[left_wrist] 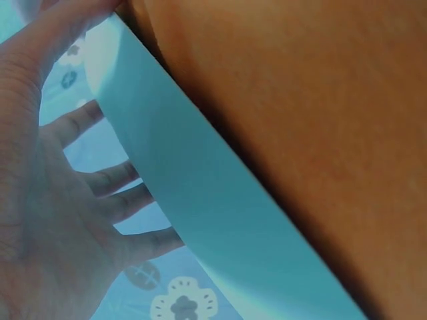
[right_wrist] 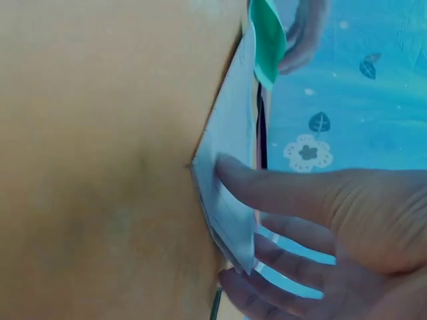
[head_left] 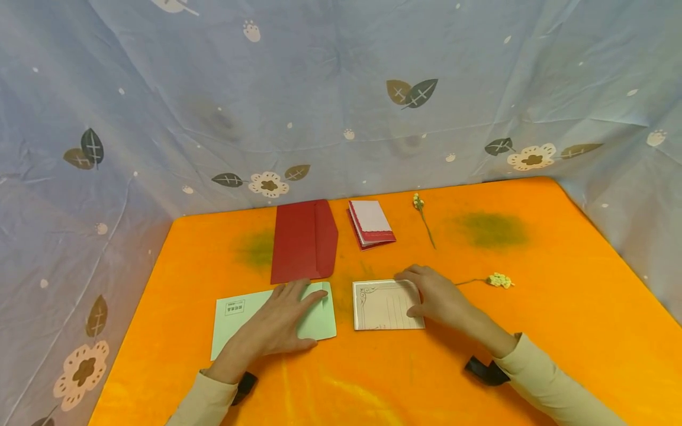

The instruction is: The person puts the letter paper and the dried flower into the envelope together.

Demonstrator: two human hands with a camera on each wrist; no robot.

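My left hand [head_left: 282,316] lies across a pale green envelope [head_left: 241,310], fingers spread near its flap end. In the left wrist view its thumb [left_wrist: 63,27] is at one edge of the envelope and straight fingers [left_wrist: 127,203] reach the opposite edge. To the right, my right hand [head_left: 434,296] is at the right end of a cream card [head_left: 380,305] with a lined, ornamented face. Its thumb [right_wrist: 260,183] overlaps the card's face in the right wrist view, while the loosely bent fingers [right_wrist: 287,260] reach around its corner.
Behind the green envelope lies a red envelope [head_left: 295,242] with its flap unfolded. A folded red-and-white card [head_left: 371,223] is to its right. Two yellow flower sprigs [head_left: 419,204] [head_left: 499,280] lie farther right on the orange cloth [head_left: 554,254]. A patterned curtain [head_left: 341,106] surrounds the table.
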